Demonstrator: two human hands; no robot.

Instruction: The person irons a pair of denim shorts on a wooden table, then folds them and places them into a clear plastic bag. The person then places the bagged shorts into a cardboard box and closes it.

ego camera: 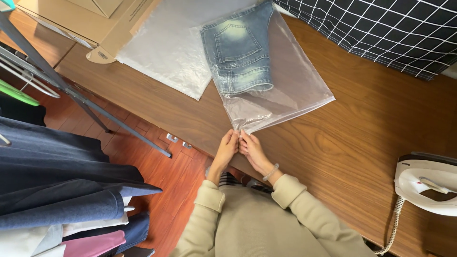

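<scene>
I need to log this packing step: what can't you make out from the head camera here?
- Fingertips of left hand and right hand: bunched together at the corner of the clear plastic bag, so the grip is unclear.
- Folded jeans: top cut off by the frame edge.
- White iron: cut off at the right edge.

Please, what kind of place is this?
Probably a small clothes packing spot, in a home or shop. Both hands pinch the corner of a clear bag holding folded jeans on a wooden table; a clothes rack and an iron stand nearby.
</scene>
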